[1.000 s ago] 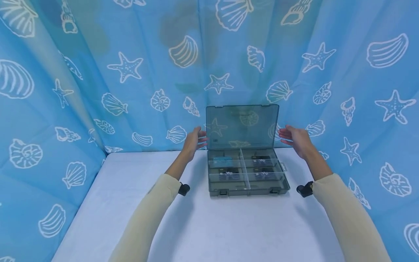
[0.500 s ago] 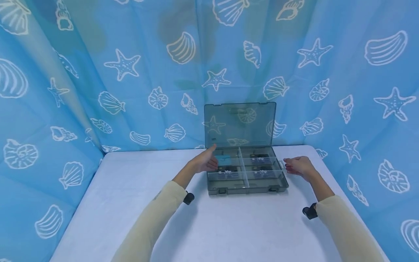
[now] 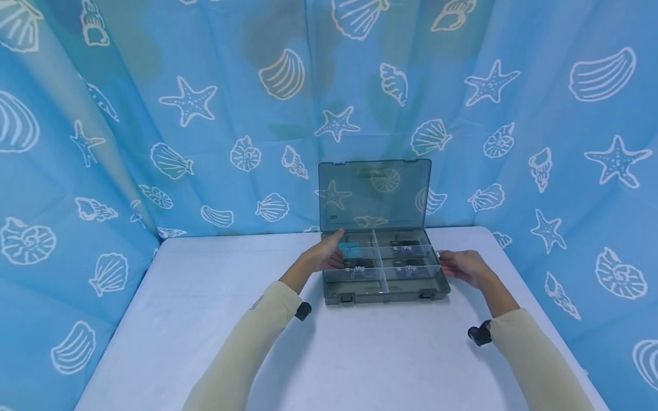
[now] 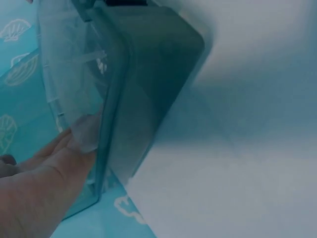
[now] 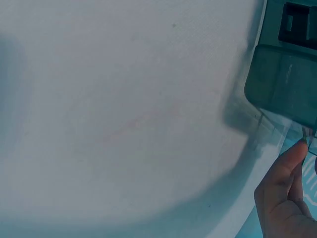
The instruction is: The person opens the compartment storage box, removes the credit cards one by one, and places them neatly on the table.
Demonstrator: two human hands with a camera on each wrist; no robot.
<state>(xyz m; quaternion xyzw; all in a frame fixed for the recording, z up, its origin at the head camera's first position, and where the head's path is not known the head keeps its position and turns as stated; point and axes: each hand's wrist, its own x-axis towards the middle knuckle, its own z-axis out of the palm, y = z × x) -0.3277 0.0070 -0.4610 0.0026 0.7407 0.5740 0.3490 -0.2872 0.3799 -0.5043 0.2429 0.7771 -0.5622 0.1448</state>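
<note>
A grey see-through compartment box [image 3: 354, 298] stands on the table with its lid [image 3: 393, 208] upright at the back. Clear dividers [image 3: 378, 261] split its inside. A light-blue card [image 3: 351, 249] and several dark cards [image 3: 409, 268] lie in the compartments. My left hand [image 3: 323, 255] reaches over the box's left wall, thumb raised, fingers inside beside the blue card; in the left wrist view its fingertips show partly through clear plastic. At the right side my right hand [image 3: 465, 266] pinches a small clear tab [image 3: 439, 256] that sticks out of the box wall.
A white cloth covers the table [image 3: 205, 308]. A blue curtain [image 3: 247, 114] with shell and starfish prints hangs close behind the box and along both sides. Two dark latches [image 3: 425, 293] sit on the box's front wall.
Both hands have come down and forward from beside the raised lid. The left has gone in over the box's left wall; the right has closed in on the tab at the right.
</note>
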